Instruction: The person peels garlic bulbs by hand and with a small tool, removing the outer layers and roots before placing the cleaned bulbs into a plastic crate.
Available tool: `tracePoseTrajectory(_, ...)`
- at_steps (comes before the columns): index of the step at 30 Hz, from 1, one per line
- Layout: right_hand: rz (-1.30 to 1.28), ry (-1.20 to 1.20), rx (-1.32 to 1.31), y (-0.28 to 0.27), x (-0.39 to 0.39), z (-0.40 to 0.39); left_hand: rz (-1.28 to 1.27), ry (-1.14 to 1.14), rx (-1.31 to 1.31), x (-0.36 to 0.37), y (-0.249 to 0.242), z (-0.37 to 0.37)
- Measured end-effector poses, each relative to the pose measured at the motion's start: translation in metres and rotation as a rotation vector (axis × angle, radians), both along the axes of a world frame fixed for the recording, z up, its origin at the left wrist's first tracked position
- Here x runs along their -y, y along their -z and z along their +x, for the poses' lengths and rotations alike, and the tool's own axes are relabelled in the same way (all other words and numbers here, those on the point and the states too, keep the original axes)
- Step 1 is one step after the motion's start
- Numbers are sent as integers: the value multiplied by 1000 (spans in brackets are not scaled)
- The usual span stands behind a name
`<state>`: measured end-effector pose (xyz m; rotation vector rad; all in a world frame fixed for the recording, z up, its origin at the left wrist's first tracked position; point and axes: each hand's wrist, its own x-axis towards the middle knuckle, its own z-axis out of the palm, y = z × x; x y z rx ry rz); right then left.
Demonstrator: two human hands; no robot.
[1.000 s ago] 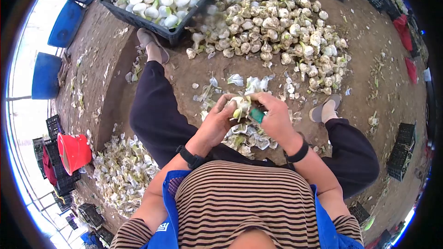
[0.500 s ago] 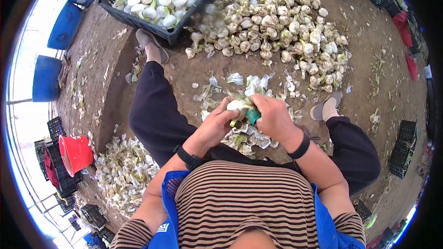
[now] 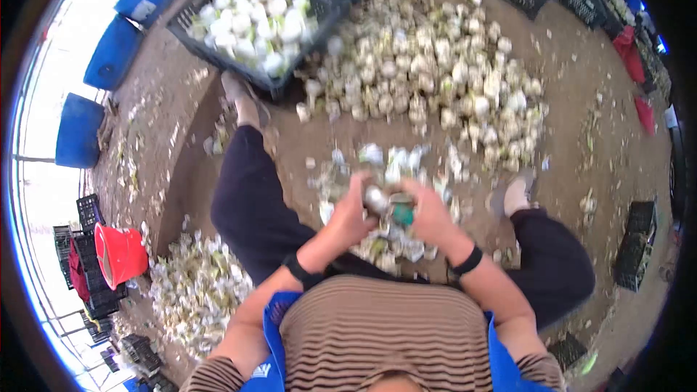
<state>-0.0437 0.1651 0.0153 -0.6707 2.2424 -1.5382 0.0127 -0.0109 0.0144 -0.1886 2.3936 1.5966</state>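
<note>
In the head view, my left hand [image 3: 350,214] is closed around a white garlic bulb [image 3: 376,200], between my knees. Beside it, my right hand [image 3: 431,216] has its fingers curled at a small green object [image 3: 402,213]; motion blur hides what kind it is. The two hands are close together, with the bulb and the green object between them. Below them, loose garlic skins [image 3: 392,243] litter the ground. Farther forward spreads a big heap of unpeeled garlic bulbs [image 3: 428,58].
A black crate [image 3: 272,83] of cleaned white bulbs stands front left, by my left foot, with another crate of bulbs behind it. A pile of skins [image 3: 196,290] and a red bucket [image 3: 120,254] lie left. Blue barrels [image 3: 80,131] line that side; a black crate [image 3: 635,247] stands right.
My hands have drawn slightly apart, and the bulb now shows between them. The green object has turned a little. The whole view has shifted slightly downward.
</note>
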Motion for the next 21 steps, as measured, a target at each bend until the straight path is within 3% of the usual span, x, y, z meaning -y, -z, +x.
tracePoseTrajectory(2,40,84,96,0,-1,-7,29,28,-58,1,-5,-5)
tracePoseTrajectory(4,438,110,-14,49,-12,-14,498,-17,141,1,-10,-10)
tracePoseTrajectory(6,549,-16,-310,108,-28,-5,849,-206,472,5,-20,-25)
tracePoseTrajectory(7,586,-12,-404,108,-27,3,929,-336,544,7,-11,-36)
tracePoseTrajectory(8,585,-1,-394,112,-25,2,1004,-467,631,10,7,-48)
tracePoseTrajectory(9,594,-67,-218,106,-22,1,984,-529,679,17,25,-67)
tracePoseTrajectory(10,607,-126,-23,101,-22,6,1141,-443,592,30,46,-86)
tracePoseTrajectory(11,672,-162,98,101,-20,7,1072,-432,454,40,23,-124)
tracePoseTrajectory(12,690,-204,118,122,-22,11,1044,-324,249,72,50,-160)
tracePoseTrajectory(13,705,-250,132,142,-27,12,1052,-531,25,70,-22,-200)
tracePoseTrajectory(14,724,-234,170,143,-33,11,844,-326,-216,112,-17,-236)
tracePoseTrajectory(16,710,-178,222,148,-37,0,1182,-749,-256,137,-87,-293)
tracePoseTrajectory(18,739,-113,176,166,-50,-18,1347,-794,-224,169,-89,-323)
tracePoseTrajectory(20,686,106,60,185,-68,-45,-179,-368,-267,140,-64,-297)
tracePoseTrajectory(21,607,259,9,193,-77,-62,105,-496,-347,99,-62,-275)
